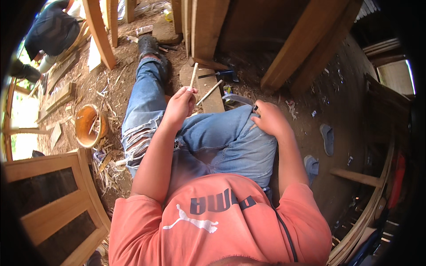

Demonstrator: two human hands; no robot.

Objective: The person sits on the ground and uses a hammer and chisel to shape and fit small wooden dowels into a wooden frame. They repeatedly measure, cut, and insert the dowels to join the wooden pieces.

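Note:
My left hand (179,106) is closed around the lower end of a thin, pale wooden stick (194,76), which points up and away from me. My right hand (271,119) rests by my right knee, its fingers wrapped round the handle of a curved-blade knife (238,98). The grey blade reaches left from that hand, apart from the stick. Another pale stick (209,92) lies slantwise on a wooden board (214,101) between the hands. Beyond it on the ground is a dark-headed tool (230,76), its kind unclear.
An orange bucket (90,126) with sticks inside stands left of my leg, wood shavings (116,175) around it. Wooden posts (306,42) rise ahead. A wooden frame (57,208) is at lower left. Blue slippers (327,139) lie right. Another person (53,33) is at far left.

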